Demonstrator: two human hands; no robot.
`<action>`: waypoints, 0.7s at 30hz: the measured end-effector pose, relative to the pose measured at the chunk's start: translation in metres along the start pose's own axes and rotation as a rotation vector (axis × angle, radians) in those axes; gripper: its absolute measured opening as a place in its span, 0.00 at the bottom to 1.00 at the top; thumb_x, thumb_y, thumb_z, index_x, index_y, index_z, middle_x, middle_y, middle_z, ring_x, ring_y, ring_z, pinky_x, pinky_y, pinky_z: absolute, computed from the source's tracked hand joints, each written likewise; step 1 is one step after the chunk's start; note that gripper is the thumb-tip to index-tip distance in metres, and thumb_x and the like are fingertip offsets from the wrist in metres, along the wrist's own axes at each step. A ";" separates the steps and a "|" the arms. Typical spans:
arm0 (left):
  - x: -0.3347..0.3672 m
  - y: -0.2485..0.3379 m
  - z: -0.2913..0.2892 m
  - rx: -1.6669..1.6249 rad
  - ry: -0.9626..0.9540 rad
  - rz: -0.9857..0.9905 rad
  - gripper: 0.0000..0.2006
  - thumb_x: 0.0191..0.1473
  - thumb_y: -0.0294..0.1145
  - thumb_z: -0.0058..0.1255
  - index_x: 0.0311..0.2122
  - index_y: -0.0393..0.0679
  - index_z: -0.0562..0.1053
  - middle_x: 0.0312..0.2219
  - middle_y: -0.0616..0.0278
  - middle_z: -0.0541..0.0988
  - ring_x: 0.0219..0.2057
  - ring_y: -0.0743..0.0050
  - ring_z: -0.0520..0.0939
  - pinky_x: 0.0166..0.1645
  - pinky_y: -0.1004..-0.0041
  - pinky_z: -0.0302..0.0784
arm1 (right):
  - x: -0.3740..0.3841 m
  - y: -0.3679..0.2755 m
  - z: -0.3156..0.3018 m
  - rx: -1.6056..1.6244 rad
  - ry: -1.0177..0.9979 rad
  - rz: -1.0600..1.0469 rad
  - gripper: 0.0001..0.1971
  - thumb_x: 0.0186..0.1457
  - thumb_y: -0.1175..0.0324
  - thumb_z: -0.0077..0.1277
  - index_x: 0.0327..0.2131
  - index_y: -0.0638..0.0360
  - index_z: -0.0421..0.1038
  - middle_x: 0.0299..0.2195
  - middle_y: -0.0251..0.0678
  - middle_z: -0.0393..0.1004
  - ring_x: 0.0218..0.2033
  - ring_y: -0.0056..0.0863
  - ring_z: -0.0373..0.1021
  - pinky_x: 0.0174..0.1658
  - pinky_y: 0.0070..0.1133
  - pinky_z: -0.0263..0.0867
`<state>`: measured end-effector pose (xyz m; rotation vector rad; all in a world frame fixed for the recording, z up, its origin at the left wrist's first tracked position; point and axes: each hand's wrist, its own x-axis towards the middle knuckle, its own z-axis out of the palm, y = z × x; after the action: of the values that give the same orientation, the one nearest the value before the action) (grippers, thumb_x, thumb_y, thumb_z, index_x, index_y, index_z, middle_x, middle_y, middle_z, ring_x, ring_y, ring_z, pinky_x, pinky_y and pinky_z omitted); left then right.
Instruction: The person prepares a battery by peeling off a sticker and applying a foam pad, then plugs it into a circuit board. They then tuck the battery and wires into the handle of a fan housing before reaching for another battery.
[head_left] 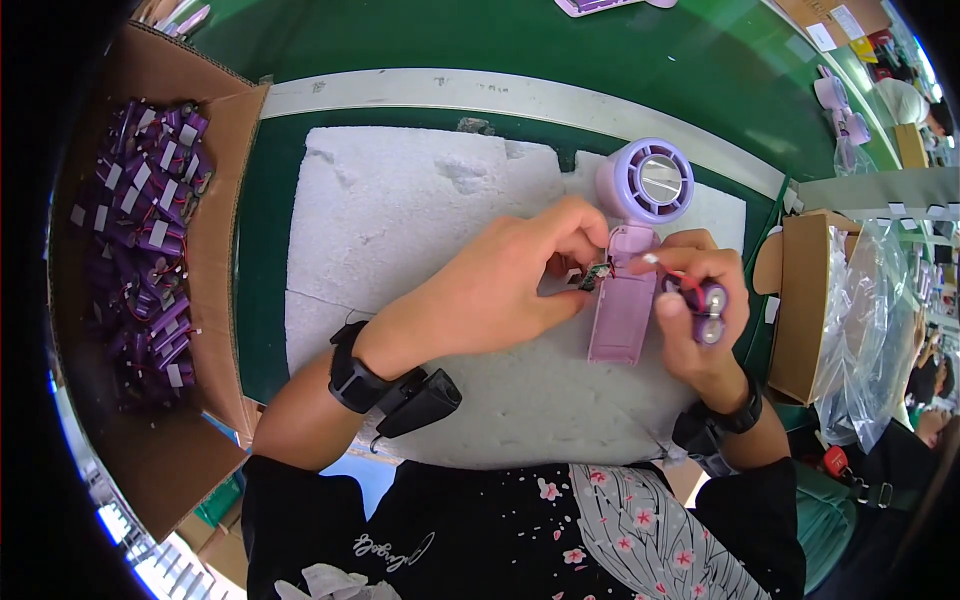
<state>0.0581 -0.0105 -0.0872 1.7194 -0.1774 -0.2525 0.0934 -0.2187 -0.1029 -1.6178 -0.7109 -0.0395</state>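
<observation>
Two bare hands meet over a rough white foam sheet (420,210) that lies on the green bench (520,40), filling most of its middle in the head view. The left hand (490,295) is clenched in a pinch grip, thumb and forefinger closed on a small green circuit board (594,276) at the open top of a pale lilac plastic fan handle (622,310), a smooth rounded slab lying flat on the foam. Joined to the handle's far end is the round purple fan head (648,182), ribbed around a shiny grey centre. The right hand (700,310) is grasping a pair of purple cylindrical battery cells (708,312), their metal ends facing the camera, held just beside the handle's right edge; thin red wire (688,283) runs from the cells toward the board. Both wrists carry black straps with dark plastic units.

At the bench's left edge an open brown cardboard box (225,230) holds a heap of purple wired battery packs (150,240). Near the right edge stands another cardboard box (805,300) beside crinkled clear plastic bags (880,320).
</observation>
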 end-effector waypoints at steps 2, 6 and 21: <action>0.000 -0.002 0.000 0.023 -0.007 0.024 0.18 0.41 0.17 0.58 0.41 0.41 0.74 0.33 0.60 0.79 0.32 0.69 0.78 0.40 0.72 0.74 | -0.002 0.003 0.000 0.166 0.095 0.047 0.15 0.41 0.79 0.62 0.25 0.58 0.62 0.28 0.39 0.75 0.31 0.33 0.67 0.35 0.23 0.65; 0.000 -0.006 -0.001 0.118 -0.032 0.126 0.17 0.41 0.16 0.58 0.39 0.41 0.74 0.33 0.61 0.79 0.32 0.70 0.79 0.39 0.72 0.75 | -0.001 0.005 -0.008 -0.072 0.001 -0.091 0.18 0.38 0.79 0.64 0.25 0.57 0.61 0.30 0.39 0.75 0.31 0.34 0.68 0.33 0.22 0.65; 0.000 -0.005 0.000 0.124 -0.023 0.187 0.17 0.42 0.16 0.58 0.41 0.41 0.75 0.33 0.60 0.79 0.34 0.68 0.81 0.38 0.73 0.77 | 0.007 -0.001 0.002 -0.508 -0.112 -0.240 0.17 0.34 0.82 0.63 0.27 0.58 0.66 0.27 0.33 0.74 0.28 0.33 0.68 0.28 0.23 0.66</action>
<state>0.0575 -0.0098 -0.0926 1.8095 -0.3755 -0.1252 0.0975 -0.2142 -0.0995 -2.0174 -1.0388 -0.3278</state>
